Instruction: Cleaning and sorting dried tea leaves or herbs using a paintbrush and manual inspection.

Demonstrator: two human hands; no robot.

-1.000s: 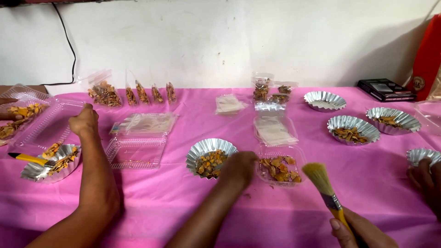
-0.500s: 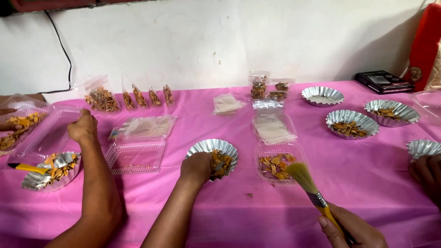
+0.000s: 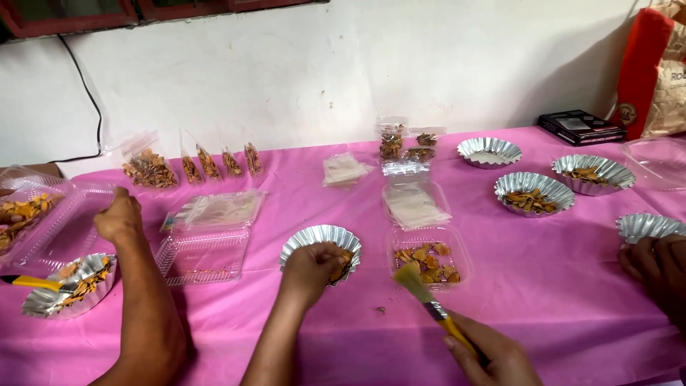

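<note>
Down near the front edge of the counter (image 3: 557, 307), the left hand (image 3: 309, 270) is dipped into a fluted foil cup (image 3: 314, 234). Its fingers are bunched together over the orange-brown dried chips (image 3: 344, 263) at the cup's right side. Whether a chip is actually pinched between them I cannot tell, since the knuckles hide the tips. The cup sits close to the body, probably so the hand can work in it without stretching.

The right hand (image 3: 493, 357) is closed around the yellow handle of a small brush (image 3: 429, 294). It grips low on the handle, and the pale bristles slant up and left to the front rim of a clear plastic tub (image 3: 464, 251), just beside the foil cup. The tub holds more of the same chips. That long, slanted grip looks suited to sweeping lightly at the tub without crowding the other hand.

Toward the left edge, another person's hand (image 3: 118, 216) rests loosely curled between an open clear clamshell box (image 3: 204, 256) and a second foil cup (image 3: 39, 304) with a yellow-handled tool in it. At the right edge a further hand (image 3: 657, 259) sits against another foil cup (image 3: 643, 223). Small filled sachets (image 3: 214, 163) stand in a row along the back edge, lined up by the wall, out of the way of the working hands
</note>
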